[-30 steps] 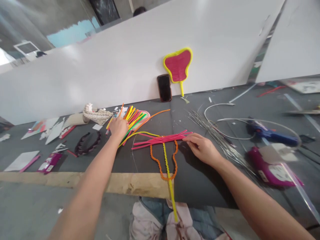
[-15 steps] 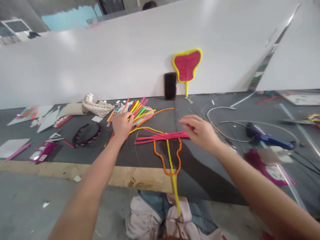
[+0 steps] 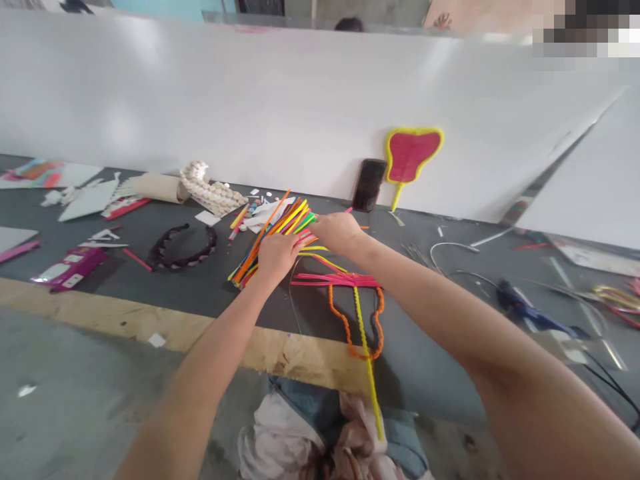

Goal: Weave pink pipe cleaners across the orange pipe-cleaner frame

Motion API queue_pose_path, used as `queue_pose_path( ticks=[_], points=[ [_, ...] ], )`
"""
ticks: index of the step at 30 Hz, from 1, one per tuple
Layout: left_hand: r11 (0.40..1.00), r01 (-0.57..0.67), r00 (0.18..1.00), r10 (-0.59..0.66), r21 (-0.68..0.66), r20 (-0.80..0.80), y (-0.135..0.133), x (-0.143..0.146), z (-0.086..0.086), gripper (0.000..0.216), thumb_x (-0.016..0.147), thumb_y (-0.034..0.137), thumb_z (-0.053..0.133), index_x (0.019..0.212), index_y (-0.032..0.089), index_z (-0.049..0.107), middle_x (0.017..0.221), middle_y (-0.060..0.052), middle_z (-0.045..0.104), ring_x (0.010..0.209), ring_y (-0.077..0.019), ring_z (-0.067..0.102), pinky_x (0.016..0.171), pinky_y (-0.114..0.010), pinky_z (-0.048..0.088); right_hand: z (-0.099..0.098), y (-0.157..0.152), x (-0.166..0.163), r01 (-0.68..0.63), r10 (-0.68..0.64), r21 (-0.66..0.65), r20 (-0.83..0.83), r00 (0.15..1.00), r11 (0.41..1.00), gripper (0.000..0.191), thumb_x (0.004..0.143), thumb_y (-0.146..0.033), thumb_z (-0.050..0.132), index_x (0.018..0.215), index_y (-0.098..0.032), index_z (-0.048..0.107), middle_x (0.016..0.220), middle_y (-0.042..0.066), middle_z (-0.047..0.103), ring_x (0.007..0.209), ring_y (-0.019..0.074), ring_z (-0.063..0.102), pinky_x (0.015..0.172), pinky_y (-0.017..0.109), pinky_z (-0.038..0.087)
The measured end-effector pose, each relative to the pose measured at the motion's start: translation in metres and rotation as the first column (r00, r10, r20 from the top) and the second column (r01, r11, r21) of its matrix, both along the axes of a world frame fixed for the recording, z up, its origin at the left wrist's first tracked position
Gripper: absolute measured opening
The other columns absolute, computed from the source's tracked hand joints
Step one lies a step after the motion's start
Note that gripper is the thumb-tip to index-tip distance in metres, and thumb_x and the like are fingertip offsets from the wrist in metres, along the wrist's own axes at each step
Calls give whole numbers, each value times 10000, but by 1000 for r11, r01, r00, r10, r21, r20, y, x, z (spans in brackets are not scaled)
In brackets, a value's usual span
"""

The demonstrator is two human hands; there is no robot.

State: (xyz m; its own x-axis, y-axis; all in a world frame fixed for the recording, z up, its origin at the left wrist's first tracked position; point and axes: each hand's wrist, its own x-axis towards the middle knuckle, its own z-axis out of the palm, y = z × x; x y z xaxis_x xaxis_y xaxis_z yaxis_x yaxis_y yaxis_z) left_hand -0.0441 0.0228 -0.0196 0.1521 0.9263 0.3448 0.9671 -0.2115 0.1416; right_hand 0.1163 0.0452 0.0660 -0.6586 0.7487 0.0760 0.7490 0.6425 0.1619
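A fanned bundle of colourful thin strips [image 3: 270,243] lies on the dark table. My left hand [image 3: 279,259] is closed over its near side. At the bundle's right end is my right hand [image 3: 341,233], its fingers pinched on strip ends; a pink strip shows between the two hands. Just below lies a piece of work: pink strips [image 3: 320,280] bound crosswise, an orange twisted loop [image 3: 338,312] hanging from them, and a yellow twisted stem [image 3: 369,360] running down past the table edge. My right hand hides part of the bundle.
A phone [image 3: 369,185] and a red fan with yellow edging [image 3: 414,157] lean on the white partition [image 3: 280,100]. On the left lie a braided headband [image 3: 184,260], a purple packet [image 3: 75,268] and a beaded piece [image 3: 213,193]. Wire [image 3: 440,247] and a blue glue gun [image 3: 533,310] are on the right.
My right hand has moved left from above the pink strips to the bundle, beside my left hand. The view has shifted, and the phone and fan appear further right.
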Motion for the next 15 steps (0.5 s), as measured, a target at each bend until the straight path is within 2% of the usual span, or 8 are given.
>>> queue_pose_path(
  ticks=[2, 4, 7, 8, 10, 12, 13, 15],
  points=[
    [1000, 3, 1000, -3, -25, 6, 0, -10, -6, 298, 922, 360, 478, 813, 175, 683, 722, -95, 698, 758, -251, 639, 706, -348, 417, 10, 5, 11, 17, -17, 45, -1, 1000, 999, 207, 872, -19, 531, 932, -113, 705, 928, 107, 738, 889, 236, 711, 700, 322, 515],
    [999, 8, 1000, -7, -31, 24, 0, -15, -10, 275, 914, 348, 499, 837, 167, 690, 726, -97, 701, 758, -253, 644, 710, -350, 433, 21, 12, 30, 75, -74, 97, -16, 997, 992, 216, 869, -7, 519, 915, -101, 709, 912, 122, 734, 860, 220, 707, 694, 313, 504],
    [1000, 14, 997, -14, 1, 73, -3, -11, -9, 269, 896, 322, 544, 1079, 161, 656, 989, -119, 720, 969, -265, 641, 848, -371, 446, 30, 16, 69, 205, -194, 155, -83, 978, 966, 183, 857, -59, 552, 896, -119, 721, 874, 112, 732, 763, 168, 689, 682, 278, 488],
    [1000, 6, 995, -9, 31, 98, -6, -7, -6, 349, 880, 322, 572, 1186, 158, 607, 1110, -133, 693, 1064, -276, 613, 912, -388, 430, 30, 13, 84, 244, -216, 144, -183, 959, 959, 171, 864, -125, 570, 898, -168, 731, 853, 81, 738, 721, 163, 676, 652, 271, 487],
    [992, -12, 990, -6, 123, 143, -15, 7, 3, 577, 836, 361, 641, 1348, 150, 479, 1293, -164, 599, 1210, -308, 530, 1013, -436, 373, 24, 1, 110, 268, -233, 141, -225, 946, 953, 204, 894, -213, 537, 937, -236, 734, 849, 42, 748, 709, 182, 671, 607, 279, 484],
    [971, 17, 989, -51, 237, 138, -26, 22, 15, 720, 803, 423, 684, 1414, 165, 405, 1373, -174, 534, 1278, -327, 469, 1062, -474, 319, 13, -18, 131, 266, -231, 119, -249, 941, 957, 205, 879, -217, 536, 917, -254, 734, 873, 15, 758, 727, 188, 680, 593, 273, 482],
    [959, 67, 990, -98, 274, 98, -32, 29, 22, 696, 817, 439, 670, 1415, 191, 412, 1392, -163, 521, 1300, -321, 450, 1083, -489, 287, 6, -28, 140, 252, -219, 77, -299, 929, 965, 202, 877, -223, 537, 914, -257, 732, 890, 4, 761, 742, 190, 686, 600, 272, 484],
    [945, 135, 988, -150, 296, 26, -40, 41, 33, 435, 882, 416, 596, 1295, 283, 549, 1342, -103, 577, 1289, -299, 467, 1105, -540, 215, -8, -47, 155, 240, -218, 14, -373, 902, 971, 202, 871, -234, 533, 894, -264, 731, 874, -10, 762, 723, 183, 688, 592, 268, 479]
  ],
)
